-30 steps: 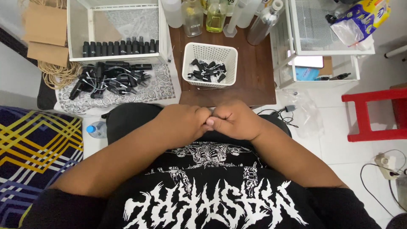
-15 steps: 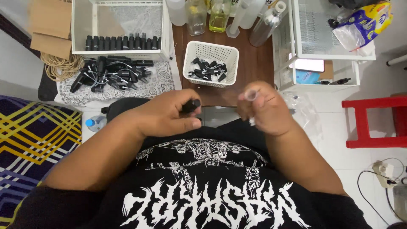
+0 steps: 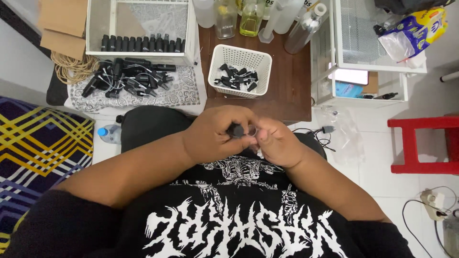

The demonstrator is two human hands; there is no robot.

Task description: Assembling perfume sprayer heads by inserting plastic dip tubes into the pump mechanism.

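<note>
At centre frame, just above the printed black shirt (image 3: pixel 239 224), the left hand (image 3: pixel 215 136) and right hand (image 3: pixel 277 143) had been brought together again after being held apart half a second earlier. A small black cap (image 3: pixel 235 130) was pinched in the left fingers; a clear vial (image 3: pixel 252 131) was pinched in the right. Farther up, the white basket (image 3: pixel 239 53) of black caps was left unmoved on the brown table (image 3: pixel 291 81).

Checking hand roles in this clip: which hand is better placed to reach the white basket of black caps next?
Probably the left hand. It sits almost straight below the white basket, while the right hand lies further right, its fingers pinching a small clear piece. The left hand does hold a black cap, though.
</note>
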